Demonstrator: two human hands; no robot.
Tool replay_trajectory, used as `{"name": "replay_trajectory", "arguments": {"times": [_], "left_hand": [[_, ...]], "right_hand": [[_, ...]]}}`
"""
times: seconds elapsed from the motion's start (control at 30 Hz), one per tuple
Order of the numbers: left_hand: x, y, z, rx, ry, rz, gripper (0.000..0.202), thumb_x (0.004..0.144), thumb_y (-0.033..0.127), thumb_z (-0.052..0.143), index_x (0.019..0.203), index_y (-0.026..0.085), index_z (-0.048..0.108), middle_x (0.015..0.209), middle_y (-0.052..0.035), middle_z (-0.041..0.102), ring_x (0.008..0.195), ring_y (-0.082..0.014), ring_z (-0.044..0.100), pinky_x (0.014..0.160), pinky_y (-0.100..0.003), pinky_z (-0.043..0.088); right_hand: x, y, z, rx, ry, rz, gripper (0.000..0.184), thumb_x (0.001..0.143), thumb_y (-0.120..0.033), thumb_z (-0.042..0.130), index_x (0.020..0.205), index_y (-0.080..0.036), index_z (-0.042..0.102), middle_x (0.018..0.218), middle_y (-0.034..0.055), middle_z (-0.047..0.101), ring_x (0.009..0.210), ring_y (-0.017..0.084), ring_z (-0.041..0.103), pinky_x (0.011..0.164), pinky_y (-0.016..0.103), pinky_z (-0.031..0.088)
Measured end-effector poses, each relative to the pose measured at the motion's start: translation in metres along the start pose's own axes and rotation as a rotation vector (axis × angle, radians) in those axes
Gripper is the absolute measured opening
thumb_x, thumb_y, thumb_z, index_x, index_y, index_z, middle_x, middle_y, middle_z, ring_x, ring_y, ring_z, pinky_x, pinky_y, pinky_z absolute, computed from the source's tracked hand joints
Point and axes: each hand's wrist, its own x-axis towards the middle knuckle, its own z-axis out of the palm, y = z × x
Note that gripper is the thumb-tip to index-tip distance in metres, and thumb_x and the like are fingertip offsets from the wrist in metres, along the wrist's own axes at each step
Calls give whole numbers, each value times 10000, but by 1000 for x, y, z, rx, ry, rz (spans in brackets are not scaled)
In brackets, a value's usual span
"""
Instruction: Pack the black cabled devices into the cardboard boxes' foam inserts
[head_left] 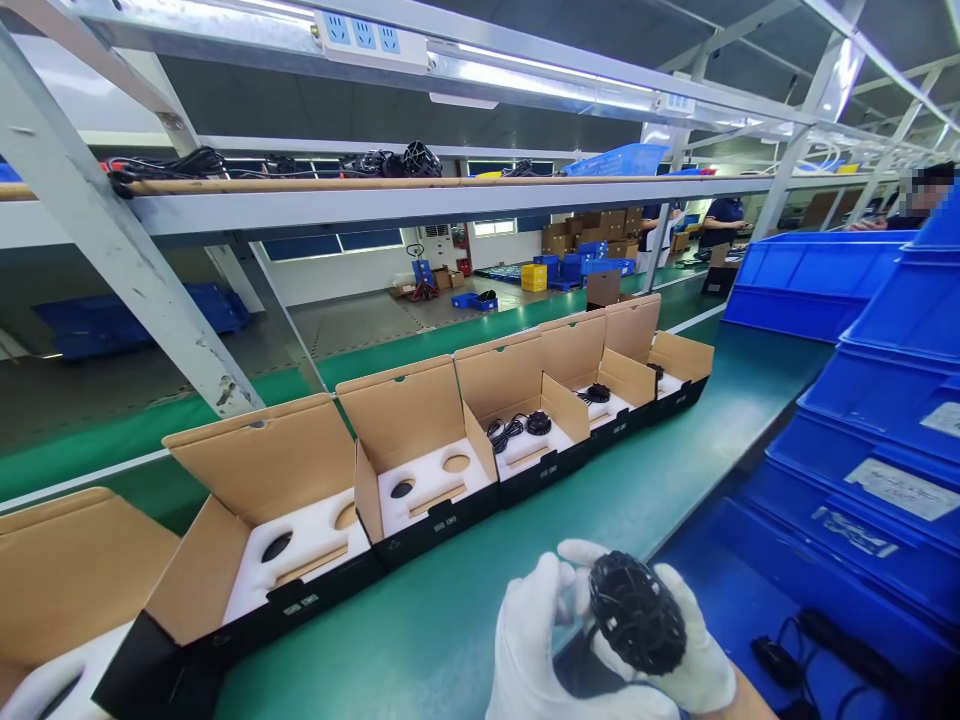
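Black, rounded part (637,612) with a webbed, openwork surface, held tilted in the right grip (699,648)

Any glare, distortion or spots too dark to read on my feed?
Head view: glare along the lamp strip; the near post leans sharply, perhaps partly wide-angle stretch; black cables in the lower-right blue bin sink into shadow; the held black round part reads fairly clearly.

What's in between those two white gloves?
In the head view, a round black part with a cage-like surface sits between the left hand and the right hand, which holds it.
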Motion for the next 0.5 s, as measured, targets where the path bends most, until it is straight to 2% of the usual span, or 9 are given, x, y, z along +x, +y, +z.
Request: {"name": "replay_trajectory", "arguments": {"times": [0.07,0.1,0.13,0.2,0.27,0.3,0.4,0.47,0.5], "left_hand": [[3,1,1,-34,59,-10,949,496,122,910,1341,369,556,1043,-25,681,780,-223,561,773,-328,462],[6,3,1,-57,52,-36,945,478,97,905,1319,370,572,1058,-18,692,799,-226,576,774,-322,458],[10,6,0,-71,1,-82,907,468,94,906,1277,368,602,1072,-14,703,825,-235,594,786,-323,455],[22,12,-3,-55,-202,-195,694,473,162,925,1101,346,693,1048,-17,729,854,-262,620,853,-352,445],[34,16,-8,-42,-386,-265,472,485,254,934,908,312,733,980,-37,739,866,-291,630,913,-386,434],[40,17,-12,-64,-424,-278,411,499,285,928,862,296,736,959,-49,733,871,-299,632,917,-392,440],[51,17,-25,-295,-424,-386,435,598,406,889,963,238,722,978,-79,698,863,-284,632,830,-369,483],[57,18,-33,-452,-421,-547,475,721,536,792,1028,188,692,967,-93,684,850,-264,625,820,-376,493],[61,19,-37,-526,-423,-622,498,778,586,728,1047,169,682,967,-100,685,867,-263,623,845,-394,495]], "right_hand": [[0,-4,7,-131,44,26,788,806,-835,450,1299,-246,626,1013,80,713,819,184,671,694,282,538],[0,-7,9,-207,45,31,816,807,-851,410,1308,-242,621,1049,102,721,955,238,682,802,352,555],[-1,-10,11,-282,42,19,828,815,-855,371,1317,-243,618,1088,117,723,1066,278,666,899,418,542],[-4,-18,13,-473,42,-32,759,871,-805,331,1326,-270,617,1185,113,709,1173,298,634,1021,475,486],[-7,-28,13,-736,83,-76,633,941,-709,329,1326,-302,623,1264,92,686,1197,286,626,1051,463,475],[-10,-33,13,-847,103,-91,590,956,-673,344,1320,-308,631,1281,88,680,1208,289,621,1054,457,478],[-16,-52,17,-1109,86,-127,596,936,-663,422,1366,-294,606,1264,110,689,1191,328,629,1019,459,517],[-16,-61,24,-1298,78,-195,714,868,-664,573,1466,-282,496,1288,121,674,1154,335,649,979,454,547],[-14,-65,30,-1446,78,-276,797,833,-639,649,1512,-288,421,1334,125,647,1145,331,654,960,446,557]]}}
